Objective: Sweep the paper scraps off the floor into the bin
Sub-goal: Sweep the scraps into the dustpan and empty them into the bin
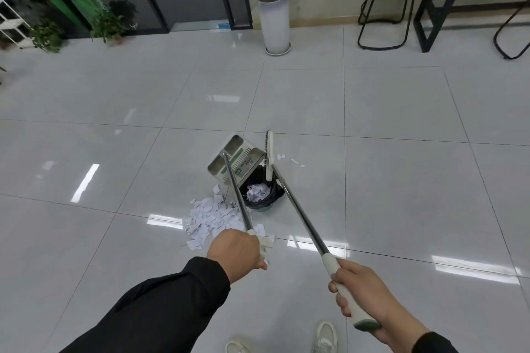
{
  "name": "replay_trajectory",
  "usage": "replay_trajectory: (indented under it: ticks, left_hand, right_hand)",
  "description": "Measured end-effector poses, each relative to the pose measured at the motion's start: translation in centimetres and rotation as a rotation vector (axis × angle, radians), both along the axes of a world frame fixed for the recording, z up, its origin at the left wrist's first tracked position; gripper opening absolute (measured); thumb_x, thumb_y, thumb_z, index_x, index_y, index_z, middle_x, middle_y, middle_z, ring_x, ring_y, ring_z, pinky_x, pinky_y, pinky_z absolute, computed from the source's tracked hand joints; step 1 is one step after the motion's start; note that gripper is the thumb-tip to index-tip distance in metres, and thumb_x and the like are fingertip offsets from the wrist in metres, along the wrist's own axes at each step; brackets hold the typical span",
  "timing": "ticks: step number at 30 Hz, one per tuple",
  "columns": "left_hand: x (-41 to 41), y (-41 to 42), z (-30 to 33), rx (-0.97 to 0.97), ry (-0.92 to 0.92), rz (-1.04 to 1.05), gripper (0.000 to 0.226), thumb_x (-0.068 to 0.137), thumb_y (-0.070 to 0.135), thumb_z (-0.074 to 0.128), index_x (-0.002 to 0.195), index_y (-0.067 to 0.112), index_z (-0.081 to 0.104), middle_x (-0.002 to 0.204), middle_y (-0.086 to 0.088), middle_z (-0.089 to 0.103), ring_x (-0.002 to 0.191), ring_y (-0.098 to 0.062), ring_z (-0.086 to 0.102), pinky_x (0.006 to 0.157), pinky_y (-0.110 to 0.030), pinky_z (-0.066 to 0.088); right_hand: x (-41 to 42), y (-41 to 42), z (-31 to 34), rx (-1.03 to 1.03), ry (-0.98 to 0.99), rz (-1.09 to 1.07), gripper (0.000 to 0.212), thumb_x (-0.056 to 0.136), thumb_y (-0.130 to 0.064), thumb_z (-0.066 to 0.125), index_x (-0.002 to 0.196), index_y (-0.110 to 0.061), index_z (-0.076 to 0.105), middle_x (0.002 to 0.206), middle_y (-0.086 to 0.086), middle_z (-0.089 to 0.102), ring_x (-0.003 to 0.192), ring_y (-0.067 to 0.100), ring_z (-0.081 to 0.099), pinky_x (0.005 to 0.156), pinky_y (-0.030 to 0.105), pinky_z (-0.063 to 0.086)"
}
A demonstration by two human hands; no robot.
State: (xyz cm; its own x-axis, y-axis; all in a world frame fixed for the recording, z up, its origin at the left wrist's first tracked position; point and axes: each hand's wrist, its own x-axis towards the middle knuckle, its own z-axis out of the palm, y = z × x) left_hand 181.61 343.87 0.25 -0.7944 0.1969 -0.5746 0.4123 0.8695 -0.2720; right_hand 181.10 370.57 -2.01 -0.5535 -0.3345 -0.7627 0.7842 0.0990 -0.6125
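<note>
My left hand (236,252) grips the top of a long metal handle whose grey dustpan (233,156) is tipped up over a small bin (262,193). The bin has a black liner and holds white paper scraps. My right hand (357,294) grips the pale handle of a broom; its head (269,153) is raised just right of the dustpan, above the bin. A pile of white paper scraps (212,216) lies on the tiles left of the bin. A few stray scraps (295,162) lie right of the broom head.
Glossy grey floor tiles (401,180) stretch all around. A tall white pot with a plant (274,23) stands by the far wall. Black stool and table legs (401,8) are at the far right. Small plants (47,36) and dark glass doors stand far left. My shoes (324,337) show below.
</note>
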Motion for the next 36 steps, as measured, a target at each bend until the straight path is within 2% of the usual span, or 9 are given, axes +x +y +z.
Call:
replay_trajectory:
  ticks: [4, 9, 13, 17, 20, 23, 28, 32, 36]
  left_hand:
    - [0.1, -1.4, 0.2, -0.025, 0.039, 0.074, 0.053, 0.105, 0.06, 0.039, 0.108, 0.013, 0.061, 0.065, -0.002, 0.035, 0.07, -0.027, 0.052, 0.052, -0.033, 0.031]
    - [1.2, -4.6, 1.5, 0.068, 0.238, 0.361, 0.073, 0.092, 0.08, 0.024, 0.102, 0.017, 0.059, 0.088, -0.001, 0.069, 0.082, -0.024, 0.068, 0.066, -0.034, 0.044]
    - [2.7, -7.8, 2.9, 0.211, 0.389, 0.688, 0.07, 0.091, 0.08, 0.025, 0.093, 0.018, 0.058, 0.075, 0.003, 0.06, 0.07, -0.02, 0.062, 0.055, -0.029, 0.04]
    - [6.8, -13.4, 3.8, 0.357, 0.508, 1.028, 0.045, 0.106, 0.053, 0.04, 0.118, 0.014, 0.059, 0.078, 0.002, 0.048, 0.071, -0.02, 0.05, 0.057, -0.029, 0.038]
    - [10.3, -16.9, 3.5, 0.597, 0.555, 1.425, 0.062, 0.102, 0.063, 0.036, 0.083, 0.007, 0.052, 0.073, -0.008, 0.053, 0.071, -0.028, 0.052, 0.068, -0.04, 0.045]
    - [15.1, -20.3, 1.7, 0.645, 0.517, 1.606, 0.057, 0.094, 0.071, 0.05, 0.075, 0.018, 0.054, 0.074, -0.005, 0.058, 0.073, -0.029, 0.056, 0.07, -0.04, 0.047]
    - [22.3, -23.5, -2.9, 0.581, 0.351, 1.611, 0.037, 0.096, 0.05, 0.064, 0.083, 0.015, 0.059, 0.076, -0.004, 0.061, 0.07, -0.026, 0.057, 0.067, -0.037, 0.049]
    - [26.1, -26.2, -6.3, 0.508, 0.216, 1.68, 0.05, 0.095, 0.056, 0.059, 0.069, 0.015, 0.051, 0.059, 0.003, 0.048, 0.054, -0.017, 0.044, 0.054, -0.03, 0.034]
    - [27.3, -27.5, -8.4, 0.523, 0.151, 1.638, 0.045, 0.095, 0.054, 0.058, 0.073, 0.015, 0.055, 0.064, 0.002, 0.055, 0.057, -0.015, 0.049, 0.055, -0.029, 0.037]
  right_hand:
    - [-0.1, 0.0, 0.2, 0.013, 0.024, 0.028, 0.025, 0.093, -0.001, 0.05, 0.113, 0.006, 0.062, 0.073, 0.015, 0.053, 0.051, 0.023, 0.041, 0.046, 0.027, 0.034]
    - [-0.2, -1.0, 1.1, 0.041, 0.074, 0.114, 0.022, 0.091, -0.003, 0.051, 0.11, 0.007, 0.059, 0.073, 0.013, 0.055, 0.052, 0.024, 0.043, 0.047, 0.028, 0.036]
    - [-0.3, -2.1, 1.4, 0.086, 0.133, 0.217, 0.018, 0.089, -0.004, 0.05, 0.102, -0.001, 0.063, 0.073, 0.011, 0.054, 0.052, 0.024, 0.043, 0.05, 0.028, 0.038]
    - [0.7, -5.6, 1.4, 0.111, 0.16, 0.322, 0.021, 0.088, -0.005, 0.051, 0.106, 0.001, 0.061, 0.072, 0.009, 0.054, 0.052, 0.025, 0.044, 0.05, 0.029, 0.038]
    - [1.4, -8.2, 1.5, 0.133, 0.18, 0.382, 0.017, 0.086, -0.005, 0.053, 0.097, -0.006, 0.065, 0.072, 0.009, 0.055, 0.051, 0.025, 0.046, 0.051, 0.031, 0.039]
    - [2.4, -10.8, 1.2, 0.164, 0.176, 0.439, 0.019, 0.086, -0.004, 0.054, 0.096, -0.012, 0.068, 0.071, 0.01, 0.056, 0.05, 0.025, 0.047, 0.049, 0.03, 0.04]
    - [4.4, -13.2, 1.2, 0.294, 0.164, 0.549, 0.023, 0.087, -0.003, 0.053, 0.101, -0.011, 0.069, 0.071, 0.012, 0.051, 0.047, 0.024, 0.048, 0.045, 0.026, 0.04]
    - [6.4, -15.5, 0.5, 0.45, 0.168, 0.663, 0.019, 0.083, -0.002, 0.052, 0.099, 0.004, 0.061, 0.067, 0.012, 0.048, 0.046, 0.024, 0.047, 0.047, 0.029, 0.04]
    - [7.5, -15.7, -0.2, 0.59, 0.169, 0.746, 0.017, 0.088, -0.004, 0.052, 0.1, -0.003, 0.063, 0.067, 0.013, 0.048, 0.043, 0.025, 0.048, 0.043, 0.029, 0.042]
